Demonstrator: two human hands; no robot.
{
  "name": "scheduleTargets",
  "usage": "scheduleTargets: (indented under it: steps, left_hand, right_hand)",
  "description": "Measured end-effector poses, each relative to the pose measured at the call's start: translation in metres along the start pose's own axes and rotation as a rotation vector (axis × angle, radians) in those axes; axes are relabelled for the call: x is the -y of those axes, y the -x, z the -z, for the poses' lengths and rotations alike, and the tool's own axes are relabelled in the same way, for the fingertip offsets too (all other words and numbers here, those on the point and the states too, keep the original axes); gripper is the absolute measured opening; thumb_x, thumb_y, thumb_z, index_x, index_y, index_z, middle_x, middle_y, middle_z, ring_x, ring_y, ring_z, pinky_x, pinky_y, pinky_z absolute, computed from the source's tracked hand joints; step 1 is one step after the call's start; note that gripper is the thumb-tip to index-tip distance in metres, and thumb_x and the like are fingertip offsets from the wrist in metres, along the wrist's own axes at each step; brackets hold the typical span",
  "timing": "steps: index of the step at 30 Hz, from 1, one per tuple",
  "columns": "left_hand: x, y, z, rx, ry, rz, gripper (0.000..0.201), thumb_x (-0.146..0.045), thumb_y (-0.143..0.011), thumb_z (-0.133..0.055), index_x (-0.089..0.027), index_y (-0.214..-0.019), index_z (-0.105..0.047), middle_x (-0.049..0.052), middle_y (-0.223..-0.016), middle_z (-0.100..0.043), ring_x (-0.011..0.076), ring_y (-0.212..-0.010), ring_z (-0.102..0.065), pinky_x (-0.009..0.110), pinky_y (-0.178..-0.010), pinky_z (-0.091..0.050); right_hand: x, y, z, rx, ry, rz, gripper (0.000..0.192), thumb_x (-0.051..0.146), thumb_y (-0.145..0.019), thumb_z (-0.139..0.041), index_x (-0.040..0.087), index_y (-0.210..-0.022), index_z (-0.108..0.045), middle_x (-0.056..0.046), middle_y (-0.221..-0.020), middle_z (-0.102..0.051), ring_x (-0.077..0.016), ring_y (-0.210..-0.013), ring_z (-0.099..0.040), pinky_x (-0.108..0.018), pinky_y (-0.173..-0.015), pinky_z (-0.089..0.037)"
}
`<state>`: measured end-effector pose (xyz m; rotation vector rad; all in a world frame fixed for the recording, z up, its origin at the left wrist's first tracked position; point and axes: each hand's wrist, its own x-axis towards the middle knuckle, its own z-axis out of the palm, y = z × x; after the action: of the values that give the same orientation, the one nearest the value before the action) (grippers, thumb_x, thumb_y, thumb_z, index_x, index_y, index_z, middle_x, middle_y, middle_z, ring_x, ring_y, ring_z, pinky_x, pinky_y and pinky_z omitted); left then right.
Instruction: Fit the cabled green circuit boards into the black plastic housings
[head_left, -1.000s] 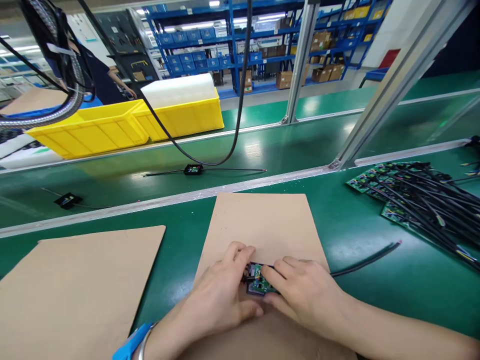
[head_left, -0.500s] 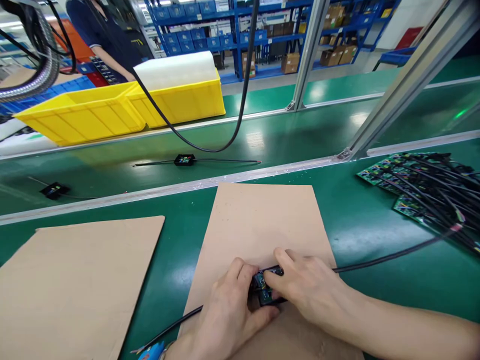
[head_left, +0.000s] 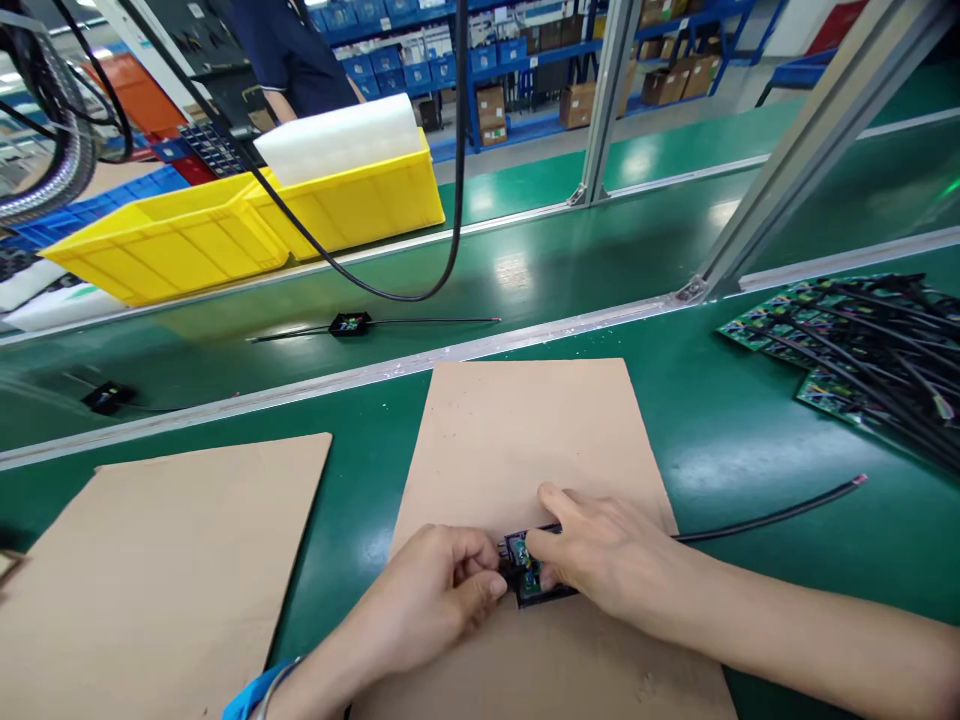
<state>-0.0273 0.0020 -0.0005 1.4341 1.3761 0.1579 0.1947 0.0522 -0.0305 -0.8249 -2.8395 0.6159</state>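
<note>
A small open black case with a green circuit board in it lies on the middle cardboard sheet. My right hand grips the case from the right, its thumb and fingers over the board and hiding much of it. At the case's left end my left hand is closed, thumb and forefinger pinching the black cable where it meets the case. Most of that cable is hidden by the hand. Another black cable runs out to the right from under my right hand, its tip pinkish.
Several green boards with black cables are piled at right. Left lies another cardboard sheet. Beyond the metal rail are two wired black cases, yellow bins, a hanging cable and an aluminium post. A person stands behind.
My left hand has shifted from the case's side to a pinch at its left end. The right cable's tip has swung down, away from the pile. My right hand stays on the case.
</note>
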Motion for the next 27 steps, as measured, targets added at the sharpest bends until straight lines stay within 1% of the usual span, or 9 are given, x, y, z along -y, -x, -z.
scheduleTargets:
  steps: [4,6,8,11,15,19,22,24,27]
  left_hand:
    - [0.002,0.003,-0.021,-0.440,-0.553,-0.441,0.020,-0.014,-0.091,-0.040,-0.019,-0.088,-0.059,0.003,-0.074,-0.063,0.0165,-0.062,-0.059,0.027,-0.055,-0.047]
    - [0.012,0.004,-0.029,-0.566,-0.711,-0.550,0.023,-0.008,-0.093,-0.037,-0.018,-0.097,-0.057,0.003,-0.074,-0.063,0.0164,-0.061,-0.059,0.027,-0.054,-0.048]
    - [0.023,0.004,-0.035,-0.605,-0.852,-0.572,0.025,-0.004,-0.092,-0.038,-0.016,-0.106,-0.055,0.004,-0.077,-0.064,0.0162,-0.064,-0.060,0.028,-0.057,-0.050]
    - [0.032,0.006,-0.044,-0.590,-1.116,-0.568,0.035,-0.001,-0.090,-0.036,-0.011,-0.119,-0.052,0.008,-0.085,-0.067,0.0183,-0.070,-0.062,0.030,-0.063,-0.052]
    - [0.024,0.010,-0.058,-0.598,-1.417,-0.406,0.039,-0.002,-0.089,-0.035,-0.010,-0.122,-0.054,0.013,-0.094,-0.068,0.0207,-0.077,-0.062,0.031,-0.065,-0.052]
    - [0.019,0.011,-0.059,-0.580,-1.373,-0.373,0.037,0.000,-0.087,-0.038,-0.012,-0.116,-0.058,0.011,-0.095,-0.068,0.0215,-0.079,-0.062,0.032,-0.067,-0.051]
    - [0.025,0.009,-0.052,-0.569,-1.240,-0.429,0.038,0.000,-0.087,-0.034,-0.011,-0.116,-0.056,0.010,-0.096,-0.066,0.0229,-0.082,-0.061,0.033,-0.066,-0.051]
    - [0.031,0.006,-0.046,-0.561,-1.153,-0.488,0.037,0.001,-0.087,-0.034,-0.010,-0.115,-0.055,0.010,-0.096,-0.065,0.0234,-0.081,-0.060,0.035,-0.067,-0.050]
    - [0.037,0.000,-0.036,-0.507,-0.969,-0.564,0.038,0.004,-0.085,-0.033,-0.015,-0.109,-0.055,0.007,-0.096,-0.064,0.0216,-0.080,-0.059,0.035,-0.072,-0.050]
  right_hand:
    - [0.000,0.001,0.000,-0.028,-0.012,-0.007,0.011,0.011,-0.087,-0.054,0.021,-0.083,-0.053,-0.001,-0.087,-0.042,-0.0143,-0.065,-0.039,-0.029,-0.053,-0.017]
    - [-0.001,0.000,-0.001,-0.038,-0.021,-0.006,0.012,0.010,-0.087,-0.054,0.021,-0.084,-0.054,-0.001,-0.088,-0.041,-0.0155,-0.068,-0.040,-0.029,-0.054,-0.020]
    - [-0.001,-0.001,-0.001,-0.047,-0.024,0.016,0.014,0.008,-0.088,-0.052,0.022,-0.086,-0.055,-0.002,-0.088,-0.042,-0.0176,-0.074,-0.041,-0.029,-0.058,-0.024]
    - [-0.003,-0.002,-0.003,-0.072,-0.019,0.041,0.016,0.007,-0.089,-0.050,0.021,-0.087,-0.056,-0.004,-0.090,-0.043,-0.0201,-0.081,-0.041,-0.030,-0.063,-0.029]
    - [-0.004,-0.003,-0.005,-0.099,-0.041,0.023,0.013,0.009,-0.088,-0.053,0.021,-0.084,-0.057,-0.004,-0.088,-0.043,-0.0207,-0.083,-0.041,-0.031,-0.066,-0.031]
    - [0.001,-0.009,0.002,-0.071,-0.071,-0.013,0.012,0.011,-0.082,-0.062,0.021,-0.087,-0.057,-0.003,-0.089,-0.049,-0.0204,-0.083,-0.043,-0.031,-0.067,-0.034]
    - [0.007,-0.023,0.011,-0.029,-0.087,-0.066,0.017,0.021,-0.079,-0.069,0.018,-0.091,-0.057,-0.006,-0.092,-0.056,-0.0225,-0.088,-0.048,-0.033,-0.072,-0.038]
    - [0.009,-0.037,0.016,0.036,-0.085,-0.099,0.022,0.029,-0.079,-0.073,0.016,-0.086,-0.057,-0.006,-0.085,-0.060,-0.0233,-0.086,-0.051,-0.033,-0.071,-0.039]
    - [0.009,-0.052,0.018,0.129,-0.053,-0.094,0.023,0.028,-0.075,-0.077,0.016,-0.082,-0.058,-0.005,-0.080,-0.062,-0.0224,-0.082,-0.054,-0.032,-0.069,-0.040]
